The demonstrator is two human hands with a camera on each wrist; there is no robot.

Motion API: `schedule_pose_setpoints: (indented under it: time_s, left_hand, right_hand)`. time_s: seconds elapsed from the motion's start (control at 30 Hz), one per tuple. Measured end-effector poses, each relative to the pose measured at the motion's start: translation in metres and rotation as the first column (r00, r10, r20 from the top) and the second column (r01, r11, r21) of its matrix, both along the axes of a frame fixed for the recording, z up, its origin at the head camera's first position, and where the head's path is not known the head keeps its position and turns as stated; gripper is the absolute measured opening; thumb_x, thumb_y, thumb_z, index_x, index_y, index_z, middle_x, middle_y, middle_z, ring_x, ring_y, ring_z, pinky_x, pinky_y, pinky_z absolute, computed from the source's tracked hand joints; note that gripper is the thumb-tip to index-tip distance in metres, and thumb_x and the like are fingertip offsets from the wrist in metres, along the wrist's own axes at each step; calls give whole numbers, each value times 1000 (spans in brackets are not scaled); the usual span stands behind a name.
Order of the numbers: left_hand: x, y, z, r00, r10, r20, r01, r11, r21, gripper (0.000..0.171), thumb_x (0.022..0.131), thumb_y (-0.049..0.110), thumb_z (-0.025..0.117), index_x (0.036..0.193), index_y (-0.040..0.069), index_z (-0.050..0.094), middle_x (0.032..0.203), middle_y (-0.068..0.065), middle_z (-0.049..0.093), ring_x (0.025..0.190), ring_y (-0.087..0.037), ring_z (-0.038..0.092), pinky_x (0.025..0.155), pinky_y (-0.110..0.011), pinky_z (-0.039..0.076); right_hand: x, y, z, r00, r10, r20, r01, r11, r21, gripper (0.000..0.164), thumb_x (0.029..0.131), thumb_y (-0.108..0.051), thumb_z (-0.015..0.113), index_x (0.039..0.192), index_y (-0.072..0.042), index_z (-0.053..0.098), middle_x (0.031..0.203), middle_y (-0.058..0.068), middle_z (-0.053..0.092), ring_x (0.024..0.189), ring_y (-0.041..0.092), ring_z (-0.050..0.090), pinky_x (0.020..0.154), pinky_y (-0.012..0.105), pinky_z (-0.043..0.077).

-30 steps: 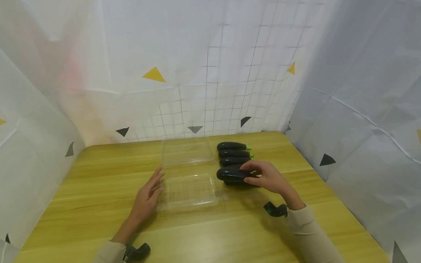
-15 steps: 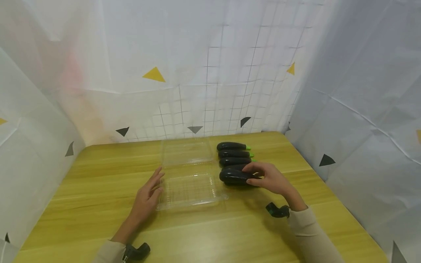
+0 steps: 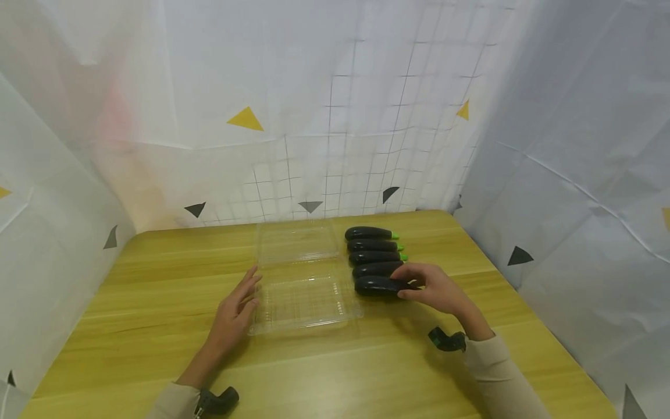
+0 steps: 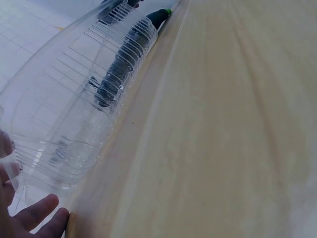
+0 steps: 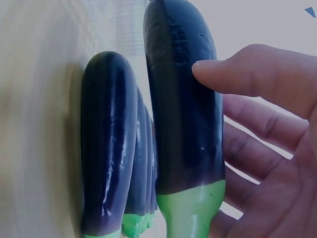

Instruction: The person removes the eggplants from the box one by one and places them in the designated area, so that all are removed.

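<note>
My right hand pinches a dark purple eggplant between thumb and fingers near its green stem end. In the right wrist view the held eggplant is raised above another eggplant lying on the table. Several more eggplants lie in a row behind it, stems to the right. My left hand rests at the left side of a clear plastic clamshell container, its fingers fairly straight along the wall. The left wrist view has those fingertips right at the container's near end.
The container's transparent lid lies folded open toward the back of the wooden table. White patterned sheets stand behind the table and on both sides. A dark wrist-worn camera sits below my right hand.
My right hand has moved slightly right and toward me with the eggplant, uncovering more of the row behind it. The left hand and the container have stayed put.
</note>
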State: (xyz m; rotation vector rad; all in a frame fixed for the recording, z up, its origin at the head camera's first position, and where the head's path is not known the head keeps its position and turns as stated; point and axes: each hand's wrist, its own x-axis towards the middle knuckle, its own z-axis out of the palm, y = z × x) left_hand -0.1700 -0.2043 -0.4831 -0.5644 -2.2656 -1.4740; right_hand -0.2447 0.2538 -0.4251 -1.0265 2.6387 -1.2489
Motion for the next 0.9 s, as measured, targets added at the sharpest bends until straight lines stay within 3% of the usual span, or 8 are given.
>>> schedule_pose_setpoints:
  time_s: [0.1,0.2,0.37,0.57,0.63,0.73,0.83,0.9]
  left_hand:
    - [5,3,11,1000,-5,13,5,1000,0,49,99,-15,54,147,-7,52,161,-18,36,126,-55,55,97,-15,44]
    - [6,3,13,1000,1,14,-1,1000,-8,49,99,-15,54,147,-7,52,161,-18,36,126,-54,55,97,-18,45]
    - [8,4,15,1000,12,14,-12,1000,-29,48,99,-15,55,147,-7,52,161,-18,37,125,-52,56,99,-38,51]
    - [-1,-1,0,1000,9,9,-9,1000,-15,50,99,-15,55,148,-6,52,162,-22,36,127,-52,56,96,-60,48]
    - [-6,-4,-10,1000,13,2,-13,1000,-18,51,100,-14,55,149,-3,51,163,-20,35,127,-50,56,96,-58,48]
    - [-11,-7,-20,1000,18,-2,-18,999,-29,52,101,-12,56,151,1,51,164,-16,35,129,-46,56,99,-43,51]
    - [-11,-8,-20,1000,15,-2,-15,999,-32,52,101,-11,56,152,2,50,164,-15,35,130,-45,56,99,-29,48]
    - [-9,-7,-16,1000,8,-2,-8,1000,-20,52,101,-12,55,151,1,51,164,-15,35,129,-47,56,99,-32,48]
  right_hand:
    - [0,1,-1,1000,6,14,-6,1000,-3,28,94,-10,79,121,-7,72,119,6,70,110,30,68,89,48,57]
    - [-2,2,-3,1000,12,23,-12,1000,-13,28,94,-9,79,121,-7,72,118,6,71,110,30,68,89,49,57]
    - [-3,4,-6,999,16,49,-15,1000,-25,29,93,-6,79,121,-5,72,118,8,71,110,31,68,89,51,57]
    - [-6,7,-12,997,20,74,-19,1000,-14,33,92,-7,81,123,-2,71,120,10,70,111,32,67,91,51,56]
    - [-7,7,-16,997,21,78,-21,1000,-6,33,91,-7,81,123,-2,71,120,9,70,111,31,67,91,50,56]
    - [-8,8,-19,996,21,83,-21,1000,-7,33,91,-7,82,122,-4,72,119,9,71,110,31,67,90,48,57]
    - [-8,8,-22,996,25,85,-24,1000,-14,32,91,-8,82,120,-4,72,118,8,71,109,31,67,90,49,57]
    - [-9,8,-23,996,30,89,-28,999,-20,31,90,-7,82,120,-4,72,118,8,70,110,31,67,91,49,56]
